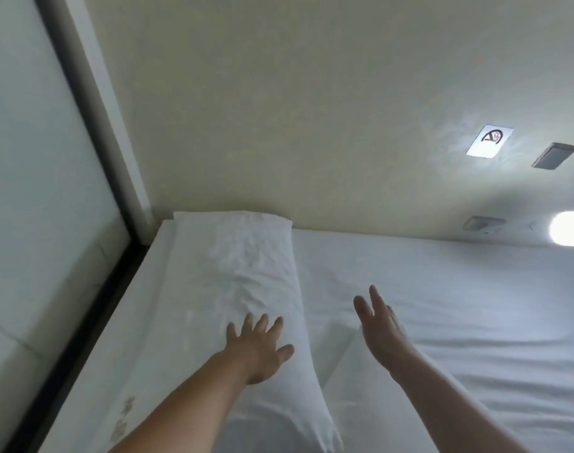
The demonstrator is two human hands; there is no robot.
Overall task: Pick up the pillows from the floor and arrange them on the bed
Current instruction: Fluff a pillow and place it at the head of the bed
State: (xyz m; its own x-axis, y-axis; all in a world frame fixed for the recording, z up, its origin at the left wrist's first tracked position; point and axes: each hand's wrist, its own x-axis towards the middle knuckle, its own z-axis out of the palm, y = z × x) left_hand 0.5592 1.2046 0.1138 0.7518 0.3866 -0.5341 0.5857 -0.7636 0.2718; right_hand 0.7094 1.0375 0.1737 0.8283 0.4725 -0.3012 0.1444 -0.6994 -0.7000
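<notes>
A long white pillow (233, 276) lies on the bed (442, 305) along its left side, reaching from the wall toward me. My left hand (258, 348) rests flat on the pillow's near part, fingers spread. To the right of the pillow, my right hand (379, 328) hovers just above the white sheet, palm turned left, fingers straight and apart, holding nothing. No other pillow is in view, and the floor is out of sight.
A cream wall (279, 109) stands behind the bed, with a small sign (488, 141), a grey switch plate (553, 155) and a bright lamp (570, 228) at the right. A dark-framed glass panel (34, 158) runs along the bed's left edge.
</notes>
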